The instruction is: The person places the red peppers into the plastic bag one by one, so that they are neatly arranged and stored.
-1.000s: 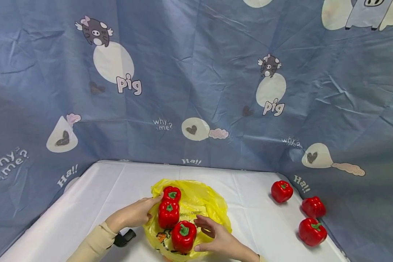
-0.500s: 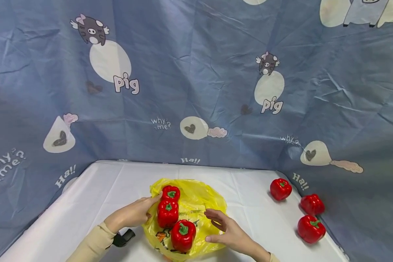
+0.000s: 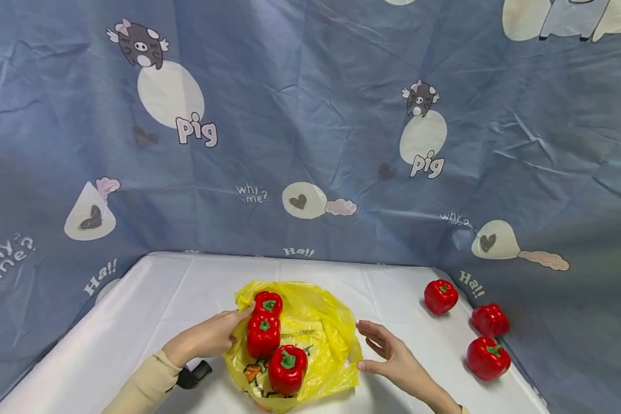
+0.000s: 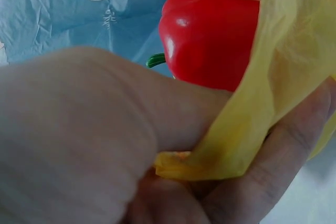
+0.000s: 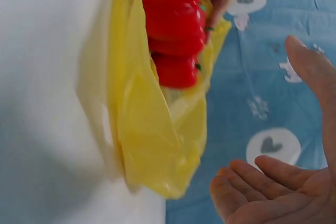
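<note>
1. From the head view I had the bag (image 3: 341,319) spread on the table (image 3: 202,287), mouth open, with three peppers inside: the front one (image 3: 287,376), the middle one (image 3: 263,339) and the rear one (image 3: 265,300), the last two seemingly touching.
2. I saw the left hand (image 3: 209,335) pinching the bag's left rim, the film caught between its digits.
3. The right hand (image 3: 395,357) was well open, thumb parted from gently bent fingers, grasping nothing. It hung just beside the bag's right edge; the right wrist view showed a gap between them.
4. Three loose peppers lay toward the table's right edge: the far one (image 3: 440,296), the near one (image 3: 489,358) and, between them, the edge one (image 3: 489,320), its stem out of sight.
5. I judged bagging about half done, between two loads. To my mind the next move called for a rightward reach to a loose pepper, the left hand holding the mouth wide.
</note>
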